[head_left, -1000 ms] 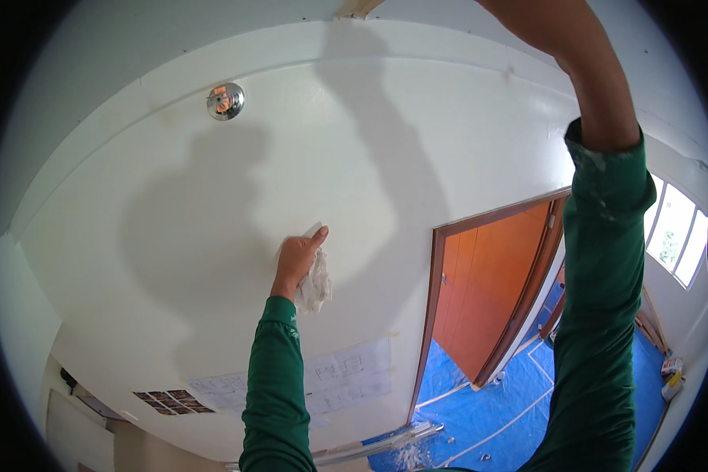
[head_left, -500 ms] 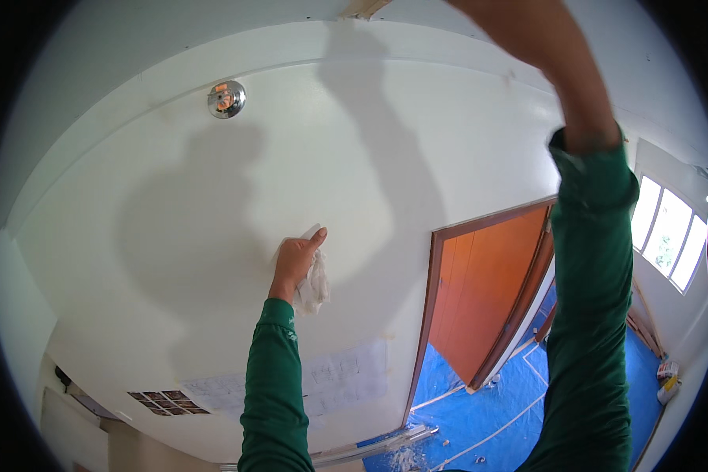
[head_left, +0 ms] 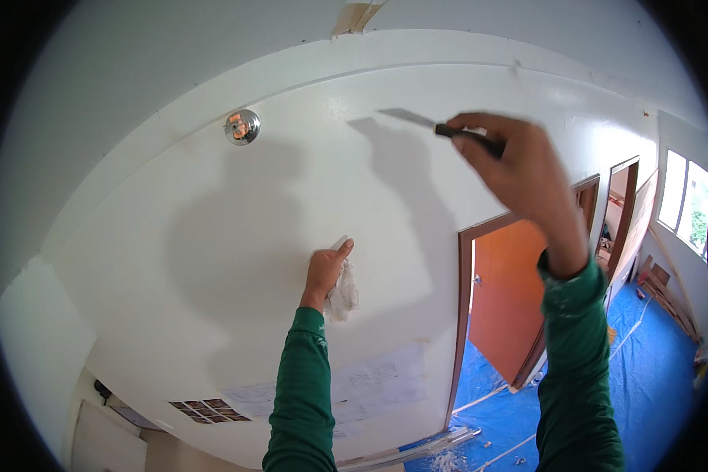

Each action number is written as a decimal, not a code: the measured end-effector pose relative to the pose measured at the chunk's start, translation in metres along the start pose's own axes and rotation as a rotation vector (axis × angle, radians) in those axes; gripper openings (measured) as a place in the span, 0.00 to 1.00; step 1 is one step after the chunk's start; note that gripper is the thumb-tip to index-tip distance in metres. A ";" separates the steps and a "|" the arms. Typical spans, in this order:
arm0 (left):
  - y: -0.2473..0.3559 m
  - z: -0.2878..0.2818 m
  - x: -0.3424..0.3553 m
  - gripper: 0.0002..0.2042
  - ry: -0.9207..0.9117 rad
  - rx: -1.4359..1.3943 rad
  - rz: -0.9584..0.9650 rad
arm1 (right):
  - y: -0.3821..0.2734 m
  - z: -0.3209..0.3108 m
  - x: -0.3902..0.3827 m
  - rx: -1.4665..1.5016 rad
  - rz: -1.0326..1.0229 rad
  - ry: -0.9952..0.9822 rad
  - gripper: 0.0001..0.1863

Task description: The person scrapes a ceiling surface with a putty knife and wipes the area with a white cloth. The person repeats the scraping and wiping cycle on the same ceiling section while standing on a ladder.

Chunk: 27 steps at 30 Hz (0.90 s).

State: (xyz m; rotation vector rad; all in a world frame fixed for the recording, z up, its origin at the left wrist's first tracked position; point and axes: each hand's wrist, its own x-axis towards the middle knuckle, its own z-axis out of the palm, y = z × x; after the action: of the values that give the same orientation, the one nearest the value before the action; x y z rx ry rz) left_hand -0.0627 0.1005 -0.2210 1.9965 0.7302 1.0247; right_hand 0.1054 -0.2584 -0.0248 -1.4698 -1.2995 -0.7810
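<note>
Knife (head_left: 447,130) in right fingers (head_left: 480,121), blade (head_left: 407,116) projecting leftward

The black-handled knife (head_left: 446,130) is partly hidden by the blurred right hand (head_left: 527,161), the white rag (head_left: 343,300) by the left hand (head_left: 322,271). The wall drawings (head_left: 385,381) are interrupted by the left sleeve (head_left: 303,393), their details too small to be read. Both sleeves are cut off below.

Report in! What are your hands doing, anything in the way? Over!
Right hand gripping putty knife, raised. Left hand holding crumpled whitish cloth. Shadows across white wall; nothing seen blocking putty knife.
</note>
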 end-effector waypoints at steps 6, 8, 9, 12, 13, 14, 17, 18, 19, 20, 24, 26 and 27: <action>-0.002 -0.001 0.002 0.29 -0.040 -0.074 -0.055 | 0.094 0.145 -0.009 0.289 0.160 0.303 0.25; 0.000 -0.002 0.001 0.29 -0.039 -0.028 -0.054 | 0.114 0.189 0.001 0.310 0.243 0.401 0.25; 0.001 -0.002 0.000 0.29 -0.038 -0.006 -0.054 | 0.120 0.207 0.003 0.264 0.198 0.461 0.25; 0.006 0.000 -0.003 0.32 -0.046 -0.055 -0.121 | 0.128 0.252 0.002 0.170 0.252 0.475 0.24; 0.008 0.000 -0.004 0.30 -0.037 -0.032 -0.111 | 0.129 0.262 -0.001 0.096 0.200 0.568 0.25; 0.012 0.000 -0.006 0.28 -0.039 -0.022 -0.119 | 0.131 0.271 -0.005 0.032 0.173 0.598 0.25; 0.034 -0.006 -0.009 0.21 -0.069 -0.079 -0.136 | 0.137 0.287 -0.013 -0.003 0.110 0.652 0.25; 0.046 -0.009 -0.011 0.19 -0.087 -0.117 -0.196 | 0.139 0.290 -0.015 0.009 0.099 0.650 0.25; 0.063 -0.014 -0.011 0.18 -0.093 -0.084 -0.043 | 0.142 0.292 -0.016 0.017 0.091 0.665 0.25; 0.085 -0.020 -0.006 0.18 -0.107 -0.053 0.067 | 0.143 0.294 -0.017 -0.002 0.104 0.656 0.25; 0.201 -0.036 0.034 0.20 -0.024 -0.062 0.535 | 0.145 0.294 -0.015 0.006 0.102 0.655 0.25; 0.263 -0.040 0.070 0.21 -0.002 -0.278 0.527 | 0.143 0.294 -0.015 -0.003 0.098 0.658 0.25; 0.294 -0.043 0.092 0.19 0.001 -0.354 0.406 | 0.142 0.294 -0.015 0.002 0.117 0.645 0.25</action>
State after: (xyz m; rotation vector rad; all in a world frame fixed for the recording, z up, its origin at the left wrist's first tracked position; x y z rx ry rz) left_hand -0.0098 0.0249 0.0761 1.8637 0.1219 1.2856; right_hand 0.1991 0.0220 -0.1644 -1.1380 -0.7177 -1.0604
